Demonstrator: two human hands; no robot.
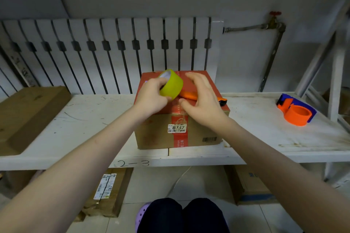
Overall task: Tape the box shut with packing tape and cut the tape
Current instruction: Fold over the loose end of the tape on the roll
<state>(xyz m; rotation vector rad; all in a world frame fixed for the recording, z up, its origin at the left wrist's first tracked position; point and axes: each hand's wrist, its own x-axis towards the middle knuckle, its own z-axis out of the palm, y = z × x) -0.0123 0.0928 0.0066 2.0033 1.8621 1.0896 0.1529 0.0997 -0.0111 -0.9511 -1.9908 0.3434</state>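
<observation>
A cardboard box (197, 134) with a red top and a red strip down its front stands on the white shelf (85, 123). My left hand (151, 96) grips a yellow-green roll of packing tape (173, 85) over the box top. A clear strip of tape runs from the roll down towards the box's front top edge. My right hand (202, 100) rests flat, fingers spread, on the box top beside the roll, its thumb on the tape near the edge. An orange utility knife (191, 95) lies on the box, partly under my right hand.
An orange and blue tape dispenser (297, 109) sits at the shelf's right. A flat brown carton (28, 111) lies at the left. A radiator (113, 47) runs behind. More cartons stand on the floor under the shelf, by my knees (181, 215).
</observation>
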